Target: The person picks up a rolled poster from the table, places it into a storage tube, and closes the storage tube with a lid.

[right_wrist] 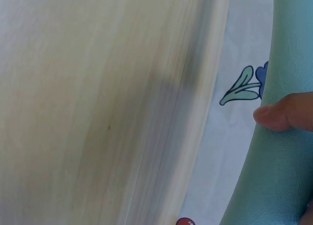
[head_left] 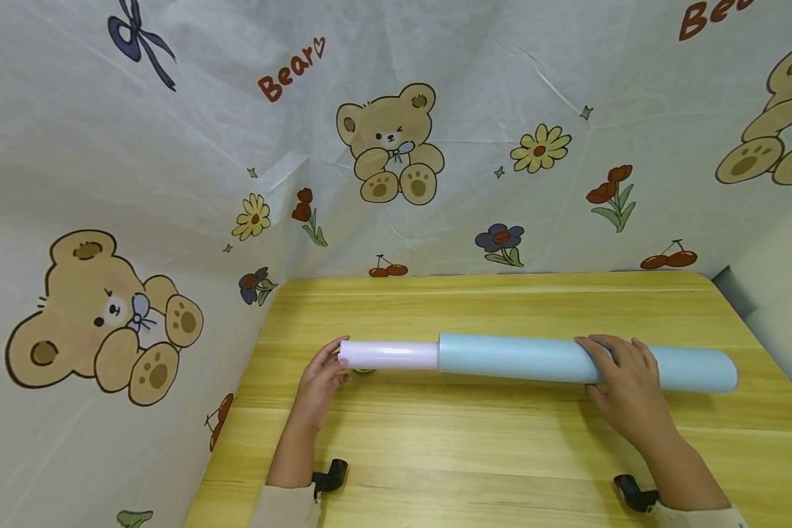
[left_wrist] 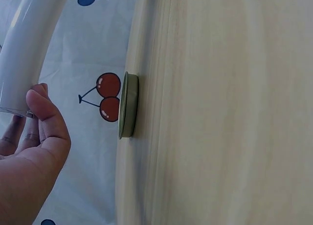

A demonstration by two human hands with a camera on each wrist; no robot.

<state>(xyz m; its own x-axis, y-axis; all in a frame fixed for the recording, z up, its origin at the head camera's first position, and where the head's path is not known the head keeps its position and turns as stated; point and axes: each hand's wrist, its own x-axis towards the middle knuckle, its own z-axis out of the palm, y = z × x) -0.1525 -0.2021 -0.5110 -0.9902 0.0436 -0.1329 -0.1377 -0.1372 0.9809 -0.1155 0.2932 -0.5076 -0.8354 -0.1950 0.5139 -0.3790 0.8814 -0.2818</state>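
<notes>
Lilac tube (head_left: 391,355) points left from blue roll (head_left: 511,358); 1 long axis, left-right.

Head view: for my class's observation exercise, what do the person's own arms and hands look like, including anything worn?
The left sleeve and right sleeve are pale beige, ending short of the hands. The left hand and right hand are gloveless, with no rings visible. A bent black left fitting and matching right fitting jut from the arms' inner sides.
</notes>
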